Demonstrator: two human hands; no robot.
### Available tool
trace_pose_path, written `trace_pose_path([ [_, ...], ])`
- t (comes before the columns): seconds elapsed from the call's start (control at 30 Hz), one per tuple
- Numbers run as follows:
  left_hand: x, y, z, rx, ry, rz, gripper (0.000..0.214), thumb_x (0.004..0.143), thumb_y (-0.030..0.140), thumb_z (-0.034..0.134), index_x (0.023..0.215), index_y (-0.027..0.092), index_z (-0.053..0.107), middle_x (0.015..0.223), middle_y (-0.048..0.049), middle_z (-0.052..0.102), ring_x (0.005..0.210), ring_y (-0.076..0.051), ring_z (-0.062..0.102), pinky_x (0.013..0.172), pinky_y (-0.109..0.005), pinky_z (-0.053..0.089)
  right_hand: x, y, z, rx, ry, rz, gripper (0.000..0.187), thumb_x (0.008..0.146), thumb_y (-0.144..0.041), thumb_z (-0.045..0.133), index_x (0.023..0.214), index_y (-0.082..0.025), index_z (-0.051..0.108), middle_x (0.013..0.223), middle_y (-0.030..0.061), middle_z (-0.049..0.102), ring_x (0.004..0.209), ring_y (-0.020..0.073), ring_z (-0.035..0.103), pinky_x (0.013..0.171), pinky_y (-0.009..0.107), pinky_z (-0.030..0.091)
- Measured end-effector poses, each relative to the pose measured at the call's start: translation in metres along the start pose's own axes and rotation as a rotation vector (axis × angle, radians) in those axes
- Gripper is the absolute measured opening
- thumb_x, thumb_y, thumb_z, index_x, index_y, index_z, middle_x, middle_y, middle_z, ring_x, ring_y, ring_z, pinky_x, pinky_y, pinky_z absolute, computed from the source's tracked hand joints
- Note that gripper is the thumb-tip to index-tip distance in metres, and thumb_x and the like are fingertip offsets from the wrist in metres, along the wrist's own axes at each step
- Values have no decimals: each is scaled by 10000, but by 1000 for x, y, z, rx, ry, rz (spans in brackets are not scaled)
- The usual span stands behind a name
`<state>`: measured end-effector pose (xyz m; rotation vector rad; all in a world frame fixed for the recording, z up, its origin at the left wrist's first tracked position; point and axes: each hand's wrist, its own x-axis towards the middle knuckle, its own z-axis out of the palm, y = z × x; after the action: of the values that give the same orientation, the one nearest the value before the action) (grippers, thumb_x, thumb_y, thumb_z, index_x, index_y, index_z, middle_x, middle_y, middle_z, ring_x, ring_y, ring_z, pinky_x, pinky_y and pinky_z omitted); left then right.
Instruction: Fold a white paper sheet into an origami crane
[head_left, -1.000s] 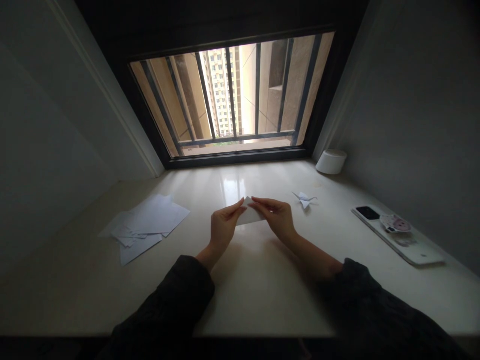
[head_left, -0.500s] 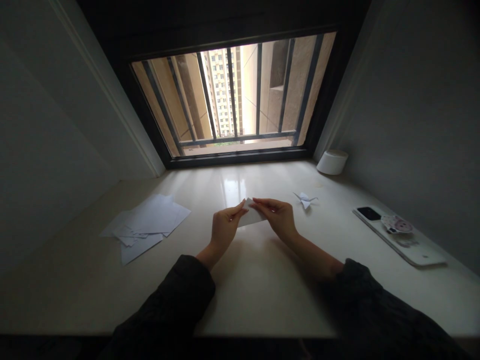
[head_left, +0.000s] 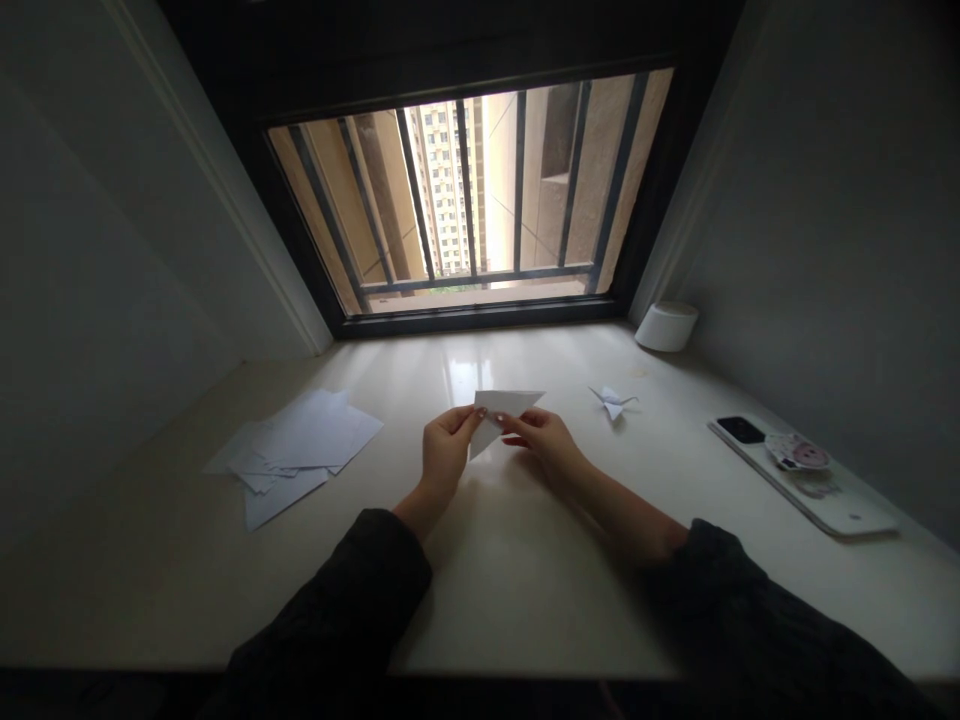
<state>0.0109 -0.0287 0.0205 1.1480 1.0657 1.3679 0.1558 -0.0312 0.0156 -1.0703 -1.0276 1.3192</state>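
Left hand [head_left: 446, 447] and right hand [head_left: 553, 440] both pinch the folded paper [head_left: 499, 400]; its far edge runs crosswise beyond both grips, neither hand nearer.

Smooth, glossy sill [head_left: 517, 580] (stone-like), matt folded paper [head_left: 511, 401], matt cloth sleeves [head_left: 337, 590]

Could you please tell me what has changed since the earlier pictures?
The folded paper has been turned: its peak pointed up; now a straight edge is uppermost, a corner pointing down. The left hand and right hand still hold it. Loose sheets, paper crane and phone stayed put.
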Motion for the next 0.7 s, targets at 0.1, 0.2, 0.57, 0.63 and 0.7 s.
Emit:
trace_pose_path([
  [0.1,-4,2,5,-49,-3,-62,291,654,369,729,841,145,723,849,-77,725,711,-169,643,679,-283,484,-3,0,1,-39,12,-36,352,603,-456,745,758,-142,705,725,64,696,637,158,618,621,283,501],
  [0.2,-7,4,8,-73,13,-86,299,637,368,739,822,134,718,793,-67,720,685,-167,635,649,-276,480,-3,-1,-2,-109,52,-57,335,585,-468,751,646,-144,687,625,42,668,581,147,583,595,278,470],
  [0.57,-4,-1,4,-89,42,-81,312,643,420,719,711,122,657,662,-26,657,587,-127,569,584,-251,441,4,-1,-8,-268,-9,-112,353,559,-476,760,499,-162,610,524,21,623,519,124,522,516,246,377],
  [0.63,-2,-4,2,-67,41,-61,317,664,435,698,705,127,637,659,-19,644,576,-121,556,570,-245,431,4,-1,-9,-269,-36,-122,344,567,-471,757,512,-161,619,550,28,641,531,125,528,530,248,387],
  [0.7,-1,-5,0,-25,23,-20,309,690,438,676,683,137,610,642,-8,625,573,-115,543,557,-233,416,4,-2,-9,-290,-19,-122,345,563,-472,761,512,-160,623,556,34,647,526,125,527,533,251,390],
])
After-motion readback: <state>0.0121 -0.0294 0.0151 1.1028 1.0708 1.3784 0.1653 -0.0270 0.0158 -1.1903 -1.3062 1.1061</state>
